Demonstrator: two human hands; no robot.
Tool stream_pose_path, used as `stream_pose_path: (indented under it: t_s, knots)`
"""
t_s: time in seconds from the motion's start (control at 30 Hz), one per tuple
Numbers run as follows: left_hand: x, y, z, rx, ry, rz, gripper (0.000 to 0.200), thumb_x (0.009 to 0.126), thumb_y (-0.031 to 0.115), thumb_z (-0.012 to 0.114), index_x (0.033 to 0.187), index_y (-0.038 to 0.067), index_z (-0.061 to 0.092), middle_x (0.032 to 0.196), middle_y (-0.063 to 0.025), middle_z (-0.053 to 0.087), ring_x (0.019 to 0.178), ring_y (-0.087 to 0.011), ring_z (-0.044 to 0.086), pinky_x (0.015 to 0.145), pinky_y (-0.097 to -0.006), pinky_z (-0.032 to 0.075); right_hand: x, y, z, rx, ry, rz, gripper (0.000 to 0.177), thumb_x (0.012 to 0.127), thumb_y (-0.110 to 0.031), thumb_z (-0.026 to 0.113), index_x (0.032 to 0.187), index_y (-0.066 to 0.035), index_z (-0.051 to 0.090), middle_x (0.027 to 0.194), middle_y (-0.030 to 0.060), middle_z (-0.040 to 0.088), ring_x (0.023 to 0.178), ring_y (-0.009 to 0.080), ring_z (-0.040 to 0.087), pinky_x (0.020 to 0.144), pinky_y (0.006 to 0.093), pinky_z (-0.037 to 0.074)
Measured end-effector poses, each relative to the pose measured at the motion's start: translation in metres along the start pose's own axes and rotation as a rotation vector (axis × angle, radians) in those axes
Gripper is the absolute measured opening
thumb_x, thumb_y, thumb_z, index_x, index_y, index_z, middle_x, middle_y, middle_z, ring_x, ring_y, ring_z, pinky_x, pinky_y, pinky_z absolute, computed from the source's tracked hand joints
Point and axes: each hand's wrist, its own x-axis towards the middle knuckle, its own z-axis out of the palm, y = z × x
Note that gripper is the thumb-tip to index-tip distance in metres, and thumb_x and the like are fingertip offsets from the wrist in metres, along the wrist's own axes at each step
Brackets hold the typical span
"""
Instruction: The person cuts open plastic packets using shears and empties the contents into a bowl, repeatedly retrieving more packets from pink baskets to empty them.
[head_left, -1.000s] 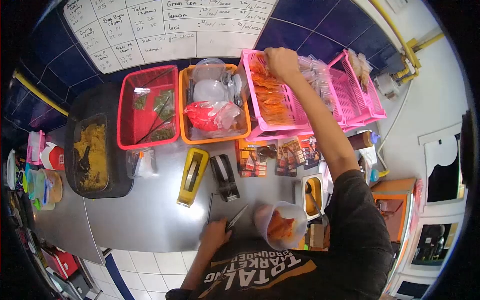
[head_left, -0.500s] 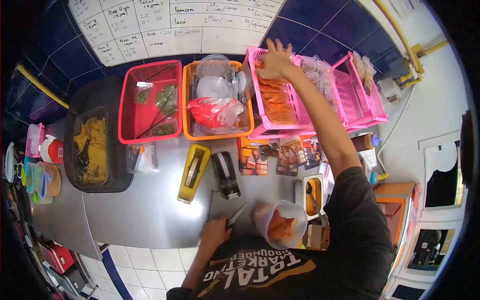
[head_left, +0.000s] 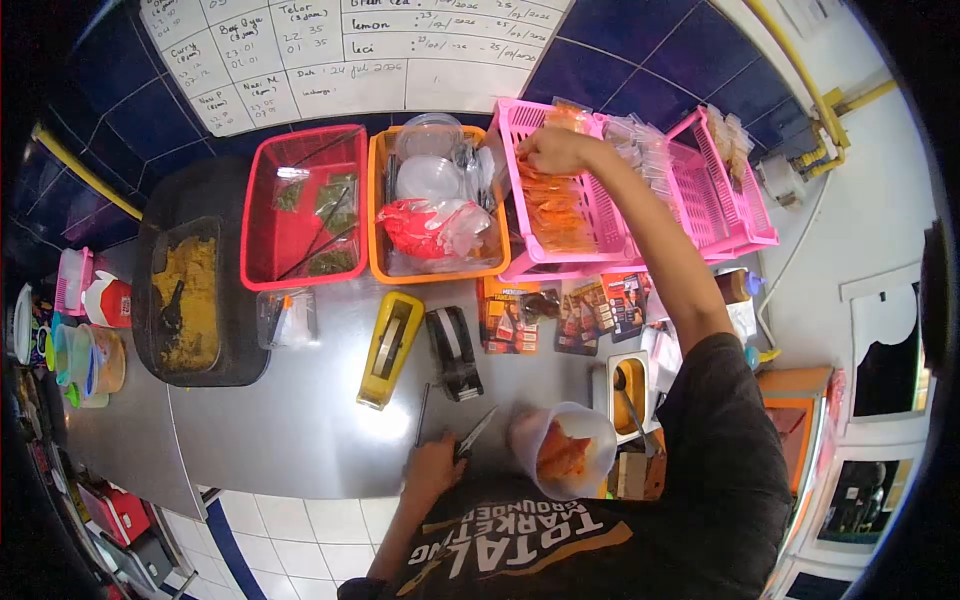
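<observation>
My right hand [head_left: 556, 152] reaches into a pink basket [head_left: 612, 222], fingers bent and pinched at a row of flat orange sachets [head_left: 556, 215]; its fingertips are partly hidden. At the counter's near edge, my left hand [head_left: 433, 466] is closed around scissors [head_left: 477, 432], with the metal blade pointing up and right. A thin dark rod [head_left: 422, 412] lies just beside that hand. Close to my body stands a translucent tub [head_left: 598, 440], tilted toward me, with orange-red contents [head_left: 564, 452] inside.
A yellow tape dispenser [head_left: 389, 350] and a black one [head_left: 454, 352] sit mid-counter. Behind them are a red basket [head_left: 262, 205] and an orange basket [head_left: 440, 272]. A metal container with a spoon [head_left: 627, 398] stands right of the tub; a black tray [head_left: 150, 345] is at left.
My right hand has moved down and toward me within the pink basket, and its spread fingers have bent in. Sachets behind it have come into view. My left hand stays almost still.
</observation>
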Motion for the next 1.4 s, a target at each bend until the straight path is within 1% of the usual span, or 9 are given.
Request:
stream_pose_path:
  t_s: [0.4, 0.47, 0.57, 0.67, 0.77, 0.9, 1.13, 1.2, 1.4]
  knots:
    - [-0.002, -0.003, 0.006, 0.001, 0.039, 0.007, 0.049, 0.081, 0.027, 0.073, 0.119, 0.002, 0.055, 0.094, -0.0251, 0.066, 0.091, -0.0449, 0.063, 0.082, -0.0518, 0.051, -0.004, -0.019, 0.020, 0.173, 0.147, 0.211, 0.064, 0.097, -0.051, 0.023, 0.112, -0.002, 0.062, 0.123, 0.0263, 0.060, 0.114, 0.0412, 0.056, 0.100, 0.0501, 0.039]
    - [-0.004, -0.002, 0.004, -0.031, 0.071, 0.028, 0.046, 0.078, 0.018, 0.074, 0.117, 0.001, 0.054, 0.091, -0.0251, 0.066, 0.089, -0.0463, 0.062, 0.081, -0.0522, 0.050, -0.030, -0.043, 0.021, 0.254, 0.508, 0.015, 0.066, 0.098, -0.055, 0.030, 0.106, 0.001, 0.064, 0.113, 0.0267, 0.064, 0.109, 0.0435, 0.058, 0.097, 0.0511, 0.041]
    - [-0.007, 0.010, -0.008, -0.073, 0.053, -0.025, 0.038, 0.078, 0.016, 0.074, 0.106, -0.001, 0.056, 0.090, -0.0236, 0.066, 0.090, -0.0464, 0.061, 0.080, -0.0513, 0.050, -0.080, -0.083, 0.015, -0.011, 0.794, 0.092, 0.030, 0.078, -0.023, 0.060, 0.086, 0.004, 0.068, 0.084, 0.0227, 0.068, 0.080, 0.0399, 0.067, 0.071, 0.0491, 0.053]
    - [-0.007, 0.005, 0.000, -0.026, 0.113, 0.010, 0.031, 0.077, 0.022, 0.077, 0.095, 0.001, 0.062, 0.086, -0.0234, 0.067, 0.085, -0.0436, 0.065, 0.076, -0.0508, 0.052, -0.213, -0.167, 0.016, 0.134, 0.720, 0.063, 0.018, 0.087, -0.017, 0.063, 0.092, 0.000, 0.066, 0.088, 0.0197, 0.067, 0.081, 0.0364, 0.067, 0.072, 0.0421, 0.053]
    - [-0.015, 0.010, 0.002, 0.200, 0.143, -0.074, 0.033, 0.075, 0.027, 0.079, 0.093, 0.004, 0.064, 0.085, -0.0209, 0.067, 0.083, -0.0393, 0.067, 0.074, -0.0482, 0.054, -0.308, -0.228, 0.047, 0.433, 0.232, 0.096, 0.015, 0.082, -0.013, 0.064, 0.091, -0.003, 0.068, 0.087, 0.0151, 0.069, 0.077, 0.0329, 0.068, 0.069, 0.0404, 0.054]
    - [-0.022, 0.018, -0.001, 0.313, 0.127, -0.158, 0.035, 0.071, 0.031, 0.081, 0.088, 0.005, 0.065, 0.081, -0.0179, 0.068, 0.084, -0.0350, 0.067, 0.072, -0.0442, 0.054, -0.333, -0.246, 0.164, 0.066, -0.075, 0.089, 0.012, 0.075, -0.011, 0.063, 0.082, -0.005, 0.069, 0.077, 0.0140, 0.067, 0.072, 0.0305, 0.068, 0.063, 0.0416, 0.053]
    - [-0.034, 0.001, -0.006, -0.044, 0.323, 0.088, 0.025, 0.071, 0.022, 0.080, 0.075, 0.003, 0.063, 0.063, -0.0120, 0.062, 0.061, -0.0288, 0.064, 0.059, -0.0392, 0.051, -0.325, -0.238, 0.232, -0.118, 0.052, 0.023, 0.006, 0.072, -0.012, 0.063, 0.073, -0.007, 0.066, 0.074, 0.0085, 0.064, 0.076, 0.0266, 0.064, 0.060, 0.0379, 0.052]
    - [-0.041, 0.003, -0.014, -0.281, 0.231, 0.052, 0.022, 0.073, 0.014, 0.080, 0.070, 0.002, 0.061, 0.055, -0.0058, 0.056, 0.054, -0.0149, 0.060, 0.052, -0.0285, 0.047, -0.334, -0.236, 0.231, -0.082, 0.138, -0.016, 0.007, 0.072, -0.012, 0.062, 0.075, -0.006, 0.065, 0.074, 0.0076, 0.064, 0.077, 0.0261, 0.063, 0.061, 0.0375, 0.052]
    - [-0.055, 0.029, -0.024, -0.811, 0.260, 0.180, 0.019, 0.076, 0.000, 0.080, 0.087, 0.001, 0.064, 0.070, 0.0006, 0.062, 0.060, -0.0047, 0.058, 0.054, -0.0194, 0.046, -0.363, -0.247, 0.189, 0.176, 0.500, 0.032, 0.008, 0.078, -0.005, 0.066, 0.084, -0.003, 0.062, 0.084, 0.0106, 0.065, 0.084, 0.0290, 0.065, 0.068, 0.0339, 0.054]
